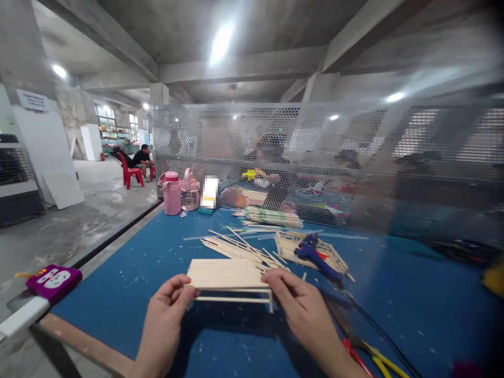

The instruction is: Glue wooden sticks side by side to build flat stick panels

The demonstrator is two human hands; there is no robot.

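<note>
Both hands hold up a small pale wooden stick frame (228, 275), a flat panel of joined sticks with thin legs and a rail beneath it, above the blue table mat (129, 294). My left hand (167, 310) pinches its left end with thumb and fingers. My right hand (299, 304) grips its right end, fingers closed on the panel edge. Just behind the frame lies a loose pile of thin wooden sticks (240, 247).
A blue glue gun (315, 254) rests on another stick frame (331, 252), its black cord running toward me. A wrapped stick bundle (271, 216), two pink bottles (173, 191), a purple power strip (53, 281), red and yellow tool handles (374, 359). Perforated metal screen (326, 157) behind, people beyond.
</note>
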